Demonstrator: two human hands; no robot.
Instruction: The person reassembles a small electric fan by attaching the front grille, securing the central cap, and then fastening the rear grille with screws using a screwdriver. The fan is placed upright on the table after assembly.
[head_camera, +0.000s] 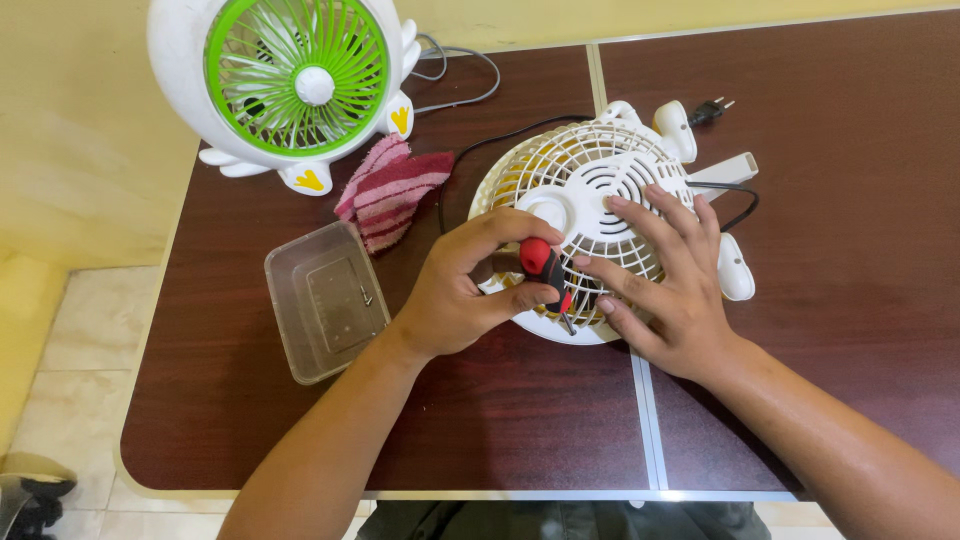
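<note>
A small white fan lies on its back on the brown table, grille up, with yellow blades showing through. My left hand grips a screwdriver with a red and black handle, its metal tip pointing down at the fan's near rim. My right hand rests flat on the grille, fingers spread, holding the fan still. A black cord runs from under the fan to a plug at the back.
A clear plastic tub with small screws inside sits left of my left hand. A pink striped cloth lies behind it. A second white fan with a green grille stands upright at the back left. The table's left edge drops to tiled floor.
</note>
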